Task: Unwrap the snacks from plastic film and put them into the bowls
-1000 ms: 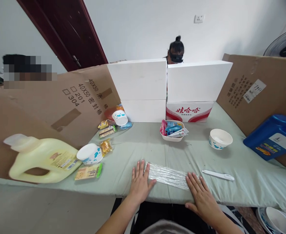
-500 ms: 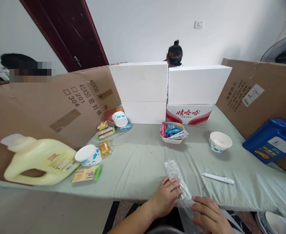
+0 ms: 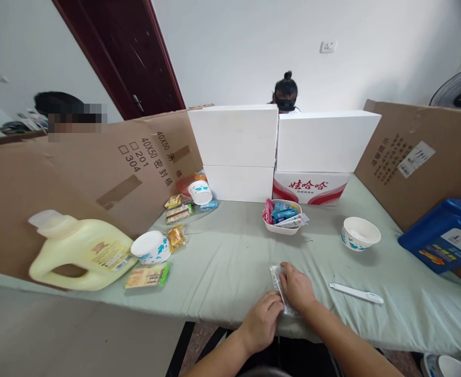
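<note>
A clear plastic bag [image 3: 278, 278], folded narrow, lies near the front edge of the pale green table cloth [image 3: 222, 262]. My right hand [image 3: 299, 287] rests on top of it, fingers bent and pressing it down. My left hand [image 3: 262, 320] is curled at the table's edge, its fingertips pinching the bag's near end. A white pen-like tool [image 3: 356, 294] lies just right of my hands.
A white tray of packets [image 3: 284, 215], a paper bowl [image 3: 359, 233], another bowl [image 3: 150, 247] and snack packets [image 3: 147, 276] lie around. A yellow jug [image 3: 81, 251] lies left, a blue jug [image 3: 442, 235] right. Cardboard walls and white boxes [image 3: 277, 139] enclose the table. A person's head [image 3: 285, 93] shows behind them.
The bag lay flat crosswise under both open palms a second ago. It has been turned lengthwise and folded smaller, and both hands now close on it near the table's edge.
</note>
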The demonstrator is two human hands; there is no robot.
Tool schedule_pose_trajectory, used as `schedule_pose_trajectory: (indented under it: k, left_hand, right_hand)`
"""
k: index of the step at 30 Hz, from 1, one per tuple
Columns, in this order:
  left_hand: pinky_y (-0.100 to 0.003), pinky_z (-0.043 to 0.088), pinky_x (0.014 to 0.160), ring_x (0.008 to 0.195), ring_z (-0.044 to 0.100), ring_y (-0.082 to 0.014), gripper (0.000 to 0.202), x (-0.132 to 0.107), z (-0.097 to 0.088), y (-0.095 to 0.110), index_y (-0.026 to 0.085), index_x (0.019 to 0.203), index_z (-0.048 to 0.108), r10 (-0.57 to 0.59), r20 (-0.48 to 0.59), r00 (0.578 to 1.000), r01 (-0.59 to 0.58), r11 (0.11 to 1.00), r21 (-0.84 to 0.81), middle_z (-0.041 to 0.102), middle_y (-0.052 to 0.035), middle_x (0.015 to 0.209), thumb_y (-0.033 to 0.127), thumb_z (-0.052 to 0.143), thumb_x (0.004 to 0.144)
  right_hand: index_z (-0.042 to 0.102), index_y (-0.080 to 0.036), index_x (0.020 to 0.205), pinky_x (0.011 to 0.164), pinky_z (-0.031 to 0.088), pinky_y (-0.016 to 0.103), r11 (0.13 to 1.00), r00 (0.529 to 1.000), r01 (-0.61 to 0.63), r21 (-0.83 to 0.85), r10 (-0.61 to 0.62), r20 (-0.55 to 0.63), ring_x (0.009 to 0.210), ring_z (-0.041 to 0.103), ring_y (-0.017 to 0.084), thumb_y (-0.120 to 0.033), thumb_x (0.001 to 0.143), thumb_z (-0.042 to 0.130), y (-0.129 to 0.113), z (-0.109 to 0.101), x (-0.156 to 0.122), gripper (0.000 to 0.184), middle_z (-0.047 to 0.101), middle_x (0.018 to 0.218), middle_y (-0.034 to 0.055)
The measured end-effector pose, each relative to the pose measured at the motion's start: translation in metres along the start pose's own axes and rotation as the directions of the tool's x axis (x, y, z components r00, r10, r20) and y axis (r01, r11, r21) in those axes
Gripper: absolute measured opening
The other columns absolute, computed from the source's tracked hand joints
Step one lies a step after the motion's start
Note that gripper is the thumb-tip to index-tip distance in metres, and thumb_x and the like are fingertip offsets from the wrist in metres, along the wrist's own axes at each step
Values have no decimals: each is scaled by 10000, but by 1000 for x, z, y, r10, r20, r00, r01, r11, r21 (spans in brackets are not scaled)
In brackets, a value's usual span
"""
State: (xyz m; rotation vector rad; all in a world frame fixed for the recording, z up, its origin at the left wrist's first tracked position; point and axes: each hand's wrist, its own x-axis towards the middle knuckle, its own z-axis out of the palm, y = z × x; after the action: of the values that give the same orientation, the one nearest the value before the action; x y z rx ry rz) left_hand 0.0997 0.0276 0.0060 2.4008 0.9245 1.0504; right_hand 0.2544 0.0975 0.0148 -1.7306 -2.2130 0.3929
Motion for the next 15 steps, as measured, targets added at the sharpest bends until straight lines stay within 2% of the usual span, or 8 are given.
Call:
schedule_pose_trajectory:
  k: [3, 5, 7, 11, 15]
  left_hand:
    - [-390, 532, 848, 960, 592, -214, 281, -4, 2, 0, 172, 1026, 531, -37, -97, 995, 36, 999, -20, 614, -100, 915, 56, 335, 862]
    - [-382, 533, 839, 948, 596, -211, 287, -3, 2, 1, 168, 1109, 524, -44, -89, 995, 45, 999, 11, 630, -98, 932, 88, 377, 875]
    - [-397, 519, 867, 971, 589, -219, 288, -2, 0, 2, 181, 1138, 550, -18, -38, 999, 22, 996, 90, 645, -88, 943, 130, 445, 875]
    - [-395, 496, 874, 968, 564, -228, 153, -3, 0, 4, 189, 950, 635, 11, 20, 1000, -14, 986, 165, 627, -73, 893, 214, 516, 858]
    - [-388, 493, 802, 861, 529, -213, 156, -6, 2, 8, 174, 795, 619, -50, -23, 998, 54, 979, 198, 576, -65, 800, 202, 482, 863]
  right_hand:
    - [484, -166, 1260, 727, 471, 302, 998, 1000, 11, -69, -13, -26, 905, 659, 211, -224, 954, 330, 0, 7, -6, 347, 655, 1087, 125]
    - [454, -161, 1295, 694, 476, 310, 994, 999, 18, -104, -23, -40, 871, 660, 215, -215, 954, 317, 0, 9, -7, 371, 653, 1057, 121]
    - [440, -155, 1313, 686, 476, 319, 991, 998, 25, -133, -33, -60, 858, 652, 222, -207, 951, 317, 0, 9, -7, 386, 650, 1024, 116]
    - [495, -145, 1261, 807, 460, 376, 984, 990, 31, -177, -54, -127, 949, 593, 261, -218, 946, 344, -2, 6, -6, 357, 625, 1027, 136]
    - [528, -131, 1210, 853, 435, 407, 982, 981, 32, -188, -66, -180, 949, 550, 269, -212, 928, 386, 0, 1, -4, 326, 603, 1012, 135]
